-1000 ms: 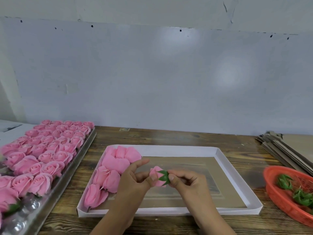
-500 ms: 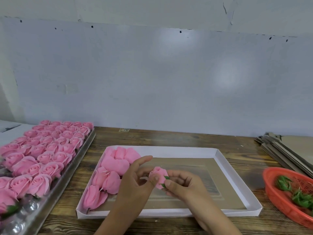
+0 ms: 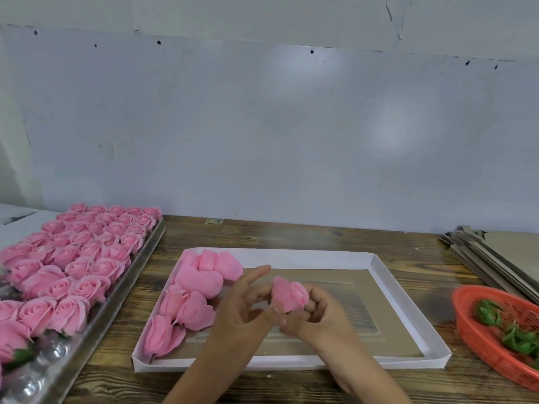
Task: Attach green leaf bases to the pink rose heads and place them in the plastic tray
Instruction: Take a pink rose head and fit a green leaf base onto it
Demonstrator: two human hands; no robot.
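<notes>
Rose head [image 3: 290, 295] pinched btwn both hands above white tray [image 3: 306, 255], w/ left hand [image 3: 242, 310] thumb & curled fingers on its left side, index sticking up, right hand [image 3: 318, 316] fingers curled round its base, finished roses [image 3: 192, 295] at tray's left end, leaf bases [image 3: 504, 328] in red basket [image 3: 472, 330] far right.

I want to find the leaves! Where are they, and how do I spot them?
Look along the wooden table to its right edge, where an orange basket sits. The leaves lie inside it, the only green things among all the pink.
</notes>
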